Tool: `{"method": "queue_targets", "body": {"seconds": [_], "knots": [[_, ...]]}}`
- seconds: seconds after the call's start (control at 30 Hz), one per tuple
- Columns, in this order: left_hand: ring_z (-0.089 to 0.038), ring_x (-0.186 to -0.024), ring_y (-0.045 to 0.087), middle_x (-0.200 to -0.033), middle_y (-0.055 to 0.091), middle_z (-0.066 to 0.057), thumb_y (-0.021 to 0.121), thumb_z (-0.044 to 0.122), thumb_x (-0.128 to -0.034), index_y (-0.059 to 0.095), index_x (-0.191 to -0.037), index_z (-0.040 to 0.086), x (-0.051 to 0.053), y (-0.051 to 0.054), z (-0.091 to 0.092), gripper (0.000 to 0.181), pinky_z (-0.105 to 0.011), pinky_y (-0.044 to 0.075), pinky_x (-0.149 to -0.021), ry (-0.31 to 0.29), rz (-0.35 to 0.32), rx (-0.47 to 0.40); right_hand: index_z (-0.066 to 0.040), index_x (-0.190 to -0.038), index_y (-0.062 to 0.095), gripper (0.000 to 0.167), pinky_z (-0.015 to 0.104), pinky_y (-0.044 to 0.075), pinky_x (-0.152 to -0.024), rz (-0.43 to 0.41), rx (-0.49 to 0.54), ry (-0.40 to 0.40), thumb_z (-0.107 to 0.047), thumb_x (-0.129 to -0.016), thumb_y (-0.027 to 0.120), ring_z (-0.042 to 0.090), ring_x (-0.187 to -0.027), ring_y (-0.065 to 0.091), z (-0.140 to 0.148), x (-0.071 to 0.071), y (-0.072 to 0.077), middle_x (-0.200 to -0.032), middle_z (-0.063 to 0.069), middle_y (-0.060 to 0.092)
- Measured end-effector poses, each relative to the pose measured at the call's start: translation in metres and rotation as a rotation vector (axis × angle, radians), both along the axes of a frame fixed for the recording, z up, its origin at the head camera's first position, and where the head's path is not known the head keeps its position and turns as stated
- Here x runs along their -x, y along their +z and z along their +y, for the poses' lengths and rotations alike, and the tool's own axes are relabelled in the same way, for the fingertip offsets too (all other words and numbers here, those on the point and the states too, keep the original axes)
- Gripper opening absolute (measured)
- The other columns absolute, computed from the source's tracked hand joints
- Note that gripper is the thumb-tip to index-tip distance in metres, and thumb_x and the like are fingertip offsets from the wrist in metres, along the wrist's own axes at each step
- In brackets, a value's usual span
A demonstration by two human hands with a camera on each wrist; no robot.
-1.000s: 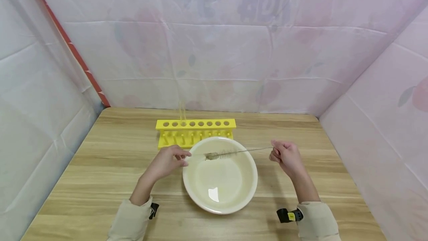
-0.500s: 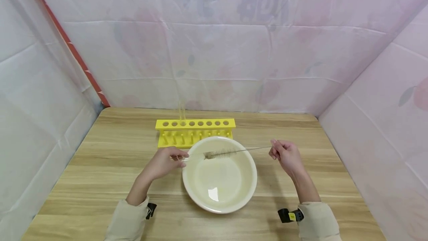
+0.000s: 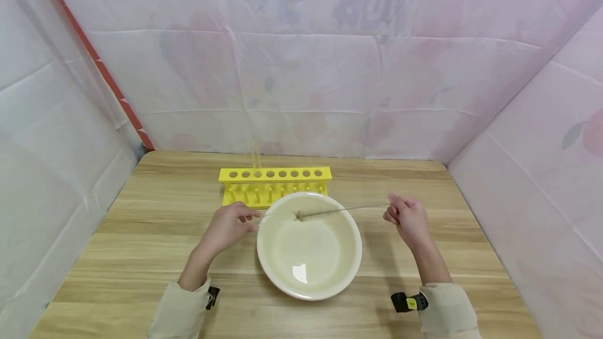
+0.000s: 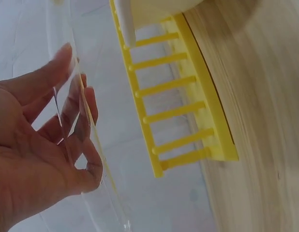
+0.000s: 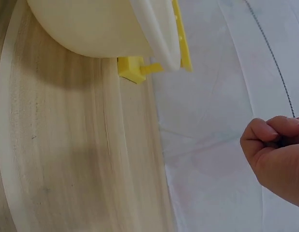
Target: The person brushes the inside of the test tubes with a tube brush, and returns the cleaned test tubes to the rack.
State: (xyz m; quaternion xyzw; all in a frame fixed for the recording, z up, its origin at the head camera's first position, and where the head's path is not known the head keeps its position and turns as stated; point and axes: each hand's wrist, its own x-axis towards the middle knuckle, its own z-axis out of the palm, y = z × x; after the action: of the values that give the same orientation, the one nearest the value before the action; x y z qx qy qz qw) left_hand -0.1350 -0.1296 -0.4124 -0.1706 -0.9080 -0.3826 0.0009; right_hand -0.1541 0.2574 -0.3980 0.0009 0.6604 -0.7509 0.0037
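Over the left rim of a cream basin (image 3: 309, 276), the left hand (image 3: 229, 228) holds a clear glass tube (image 4: 108, 179) between thumb and fingers. The tube points right over the basin. Pinched by its thin twisted wire handle (image 5: 273, 55), a bristle brush (image 3: 313, 215) is held by the right hand (image 3: 409, 219) to the basin's right. The brush lies nearly level above the basin, its tip at the tube's mouth; whether the tip is inside cannot be told.
Behind the basin stands a yellow test tube rack (image 3: 275, 173) with one clear tube (image 3: 256, 158) upright in a hole near its left end. Water or a glossy bottom in the basin reflects light. Printed sheets hang behind and beside the wooden table (image 3: 141, 234).
The right hand has moved slightly right and away from the body, with the brush shifting right. The left hand has moved a little left with the tube.
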Motion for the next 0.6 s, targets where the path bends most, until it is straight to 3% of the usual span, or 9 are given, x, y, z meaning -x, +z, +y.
{"method": "queue_targets", "body": {"seconds": [0.1, 0.2, 0.37, 0.6], "knots": [[-0.014, -0.074, 0.056, -0.085, 0.065, -0.002, 0.075, 0.006, -0.0726, 0.072, -0.094, 0.006, -0.002, -0.002, -0.004, 0.022, -0.031, 0.046, -0.065, 0.048, 0.016, 0.017, -0.006, -0.054, 0.034, 0.045, 0.023, 0.035, -0.055, -0.036, 0.117, 0.026, -0.004, -0.098, 0.038, 0.013, -0.044, 0.024, 0.009, -0.001, -0.002, -0.051, 0.004, 0.021], [-0.015, -0.074, 0.057, -0.088, 0.066, -0.004, 0.075, 0.004, -0.0719, 0.071, -0.094, 0.005, -0.004, -0.007, -0.009, 0.022, -0.028, 0.048, -0.064, 0.041, -0.003, -0.017, -0.005, -0.054, 0.034, 0.045, 0.024, 0.035, -0.055, -0.026, 0.158, 0.039, -0.002, -0.098, 0.035, 0.016, -0.045, 0.022, 0.016, -0.002, -0.006, -0.050, 0.006, 0.021], [-0.016, -0.077, 0.058, -0.091, 0.066, -0.004, 0.075, 0.006, -0.0725, 0.071, -0.096, 0.004, -0.006, -0.010, -0.007, 0.024, -0.027, 0.048, -0.063, 0.017, -0.032, -0.048, -0.005, -0.054, 0.036, 0.044, 0.023, 0.035, -0.055, -0.030, 0.138, 0.046, -0.002, -0.098, 0.036, 0.014, -0.044, 0.025, 0.013, -0.002, -0.010, -0.050, 0.004, 0.024], [-0.015, -0.077, 0.056, -0.094, 0.066, -0.006, 0.073, 0.003, -0.0743, 0.070, -0.099, 0.005, -0.006, -0.007, 0.001, 0.025, -0.025, 0.047, -0.059, 0.020, -0.069, -0.071, -0.004, -0.054, 0.034, 0.044, 0.024, 0.036, -0.055, -0.019, 0.063, 0.060, -0.005, -0.098, 0.038, 0.015, -0.044, 0.028, 0.003, -0.003, -0.011, -0.051, 0.003, 0.028]]}}
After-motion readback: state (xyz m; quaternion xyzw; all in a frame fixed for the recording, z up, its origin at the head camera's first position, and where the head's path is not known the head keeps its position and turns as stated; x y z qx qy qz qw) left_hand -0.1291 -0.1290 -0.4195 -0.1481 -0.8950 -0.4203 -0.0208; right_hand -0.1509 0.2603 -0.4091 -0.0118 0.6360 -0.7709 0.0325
